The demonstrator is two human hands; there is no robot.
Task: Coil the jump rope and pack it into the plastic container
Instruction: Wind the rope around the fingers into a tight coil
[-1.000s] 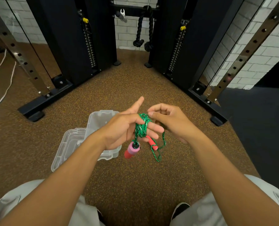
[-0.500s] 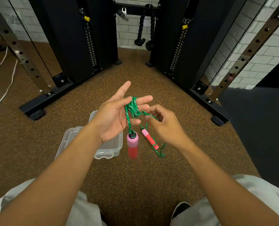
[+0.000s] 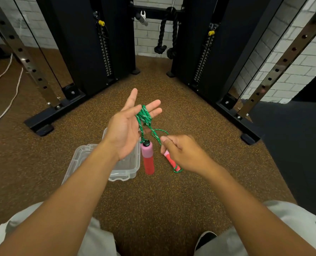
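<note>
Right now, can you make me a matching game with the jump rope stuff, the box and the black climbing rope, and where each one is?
Things:
1. green braided jump rope cord
2. pink and red foam handle
3. clear plastic container
4. thick black knotted rope

Places:
A. lying open on the brown floor
B. hanging from the black machine by the brick wall
C. looped around the fingers of the open left hand
D. dangling from the cord below the left hand

Pairs: 1-C, 2-D, 3-A, 4-B
</note>
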